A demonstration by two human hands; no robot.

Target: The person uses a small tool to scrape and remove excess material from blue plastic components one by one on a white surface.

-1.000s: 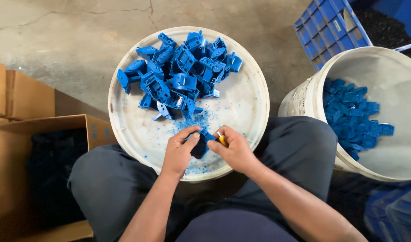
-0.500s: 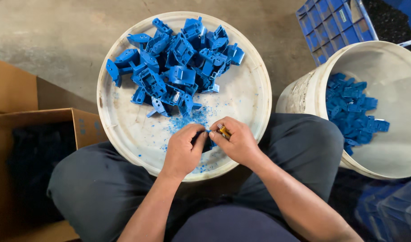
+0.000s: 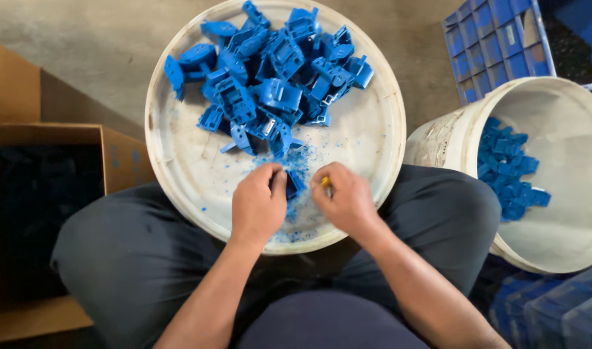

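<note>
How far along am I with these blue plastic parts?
Done: some blue parts lie in the white bucket. In hand: your left hand holds one blue part, and your right hand holds a small yellow tool. Left: a pile of parts on the round tray.

Round tray (image 3: 373, 155) sits on the lap with the parts pile (image 3: 270, 77) at its far side, bucket (image 3: 567, 239) right, cardboard box (image 3: 50, 136) left.
</note>
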